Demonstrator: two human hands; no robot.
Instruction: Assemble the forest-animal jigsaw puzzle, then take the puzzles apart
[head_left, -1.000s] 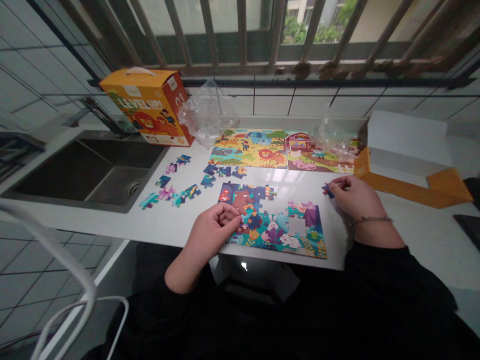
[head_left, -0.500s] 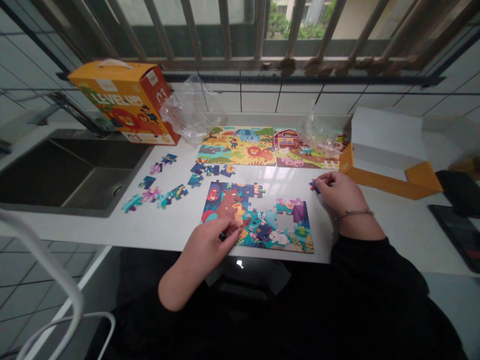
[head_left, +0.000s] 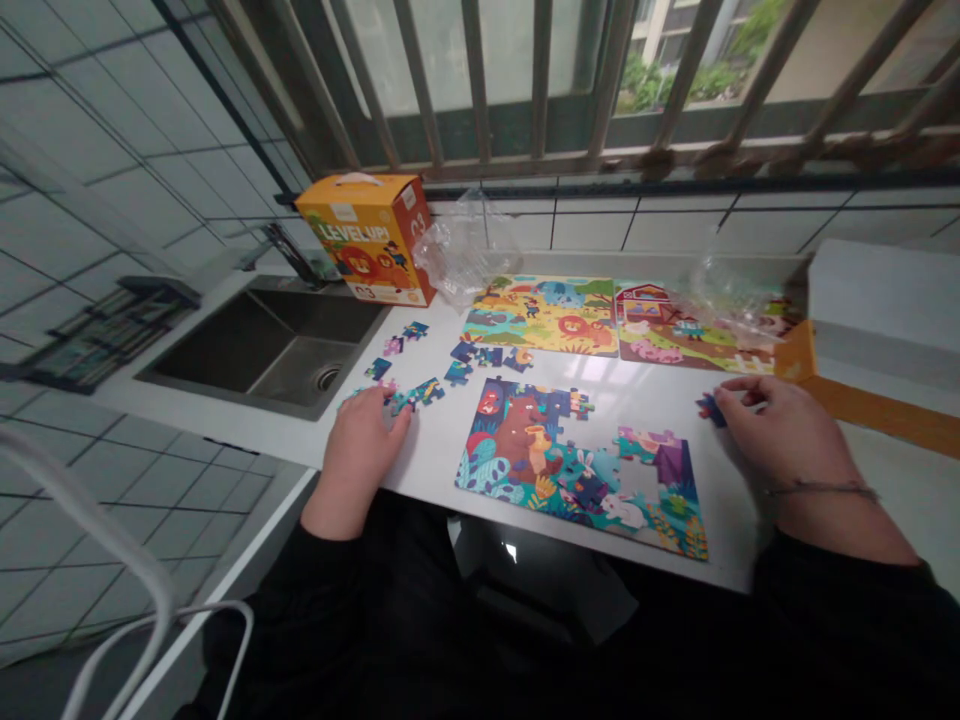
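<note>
A partly built jigsaw puzzle (head_left: 577, 465) with animals lies at the counter's near edge, with gaps on its right side. My left hand (head_left: 362, 440) rests flat, fingers out, on the loose pieces (head_left: 409, 395) left of the puzzle, covering one or two. Right of the puzzle, my right hand (head_left: 780, 430) pinches a dark blue piece (head_left: 709, 408) just above the white counter (head_left: 435, 450). More loose pieces (head_left: 487, 355) lie beyond the puzzle.
Two finished puzzles (head_left: 547, 315) (head_left: 686, 325) lie at the back under crumpled clear bags (head_left: 465, 245). An orange puzzle box (head_left: 367, 235) stands by the steel sink (head_left: 270, 345). An open orange-and-white box (head_left: 870, 350) sits at the right. A white chair frame (head_left: 112, 540) is lower left.
My left hand left the puzzle's lower left corner and moved left onto the loose pieces near the sink. My right hand still holds the blue piece. The view swung left.
</note>
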